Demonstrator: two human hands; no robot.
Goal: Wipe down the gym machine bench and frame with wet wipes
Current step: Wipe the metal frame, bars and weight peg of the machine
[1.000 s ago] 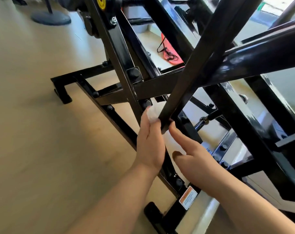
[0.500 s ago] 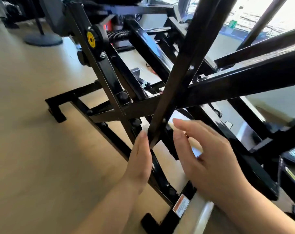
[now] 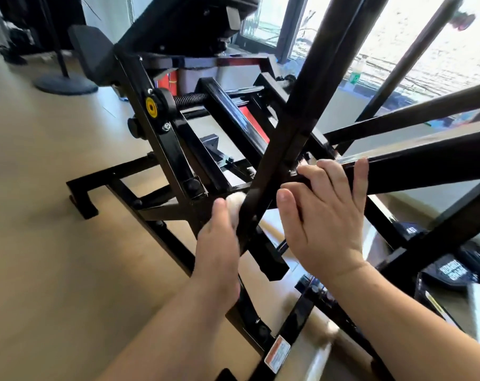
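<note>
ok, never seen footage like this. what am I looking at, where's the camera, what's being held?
There is no robot here, and only one view. The camera is worn on the person's head and looks forward and down, so both bare forearms come in from the bottom edge.

The black steel gym machine frame stands on a pale wood floor. Its black padded bench is at the top of the picture, and a yellow-faced round knob sits on one upright.

The left hand holds a white wet wipe against a slanted black bar of the frame. The right hand rests on a black square beam that runs off to the right, and it carries nothing.
</note>
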